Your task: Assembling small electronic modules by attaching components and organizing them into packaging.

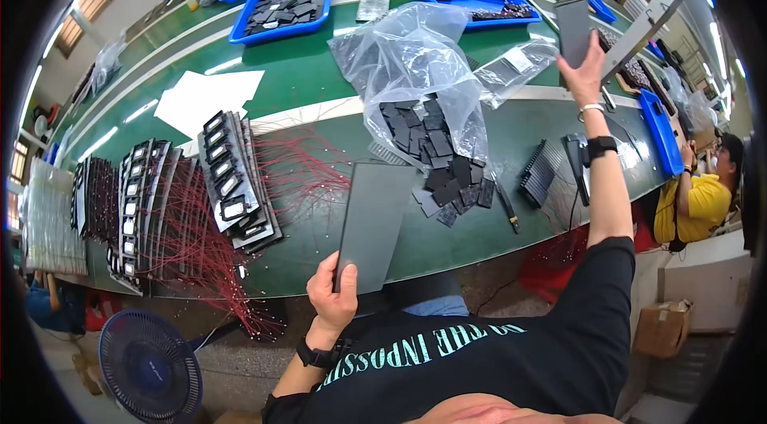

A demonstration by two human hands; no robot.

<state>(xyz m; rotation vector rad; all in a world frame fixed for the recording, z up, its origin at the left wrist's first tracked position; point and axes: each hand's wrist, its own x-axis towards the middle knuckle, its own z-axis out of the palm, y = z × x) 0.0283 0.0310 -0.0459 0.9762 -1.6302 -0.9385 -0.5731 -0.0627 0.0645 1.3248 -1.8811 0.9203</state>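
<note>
My left hand point(331, 296) is closed on the lower left edge of a flat dark grey rectangular sheet point(375, 220), its thumb on the face. The sheet is tilted over the table's near edge. Out to the far right, my right hand point(586, 73) grips a second grey sheet point(573, 25), thumb on one side and fingers on the other. Between the hands, a clear plastic bag point(419, 49) spills small black rectangular pieces point(457, 184) onto the table. A pen-like tool point(506, 202) lies beside these pieces.
Strips of black frames point(228, 176) with thin red wires point(200, 244) lie at the left. Blue trays point(284, 33) of black pieces stand farther back. A black ribbed block point(537, 174) rests at the right. A metal post point(651, 25) rises near my right hand; a person in yellow point(695, 204) sits beyond.
</note>
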